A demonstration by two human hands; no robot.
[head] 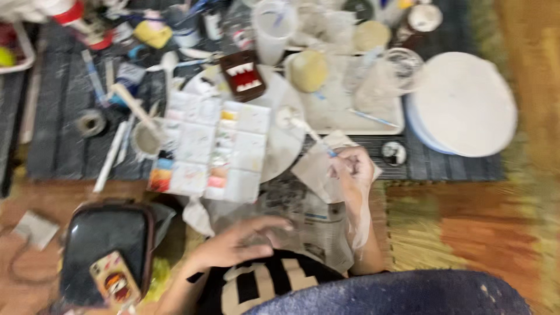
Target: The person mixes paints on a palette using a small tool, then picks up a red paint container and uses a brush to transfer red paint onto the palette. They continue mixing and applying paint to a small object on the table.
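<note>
White paint fills parts of the palette (210, 149), so painting has begun, and more looks left. The right hand (352, 169) pinches a thin brush (312, 135) over crumpled paper (318, 169). The left hand (242, 242) lies open on newspaper (309, 224), holding nothing.

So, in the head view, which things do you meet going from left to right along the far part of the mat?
Tape roll → paint palette → brown box → white tray → white plates.
</note>
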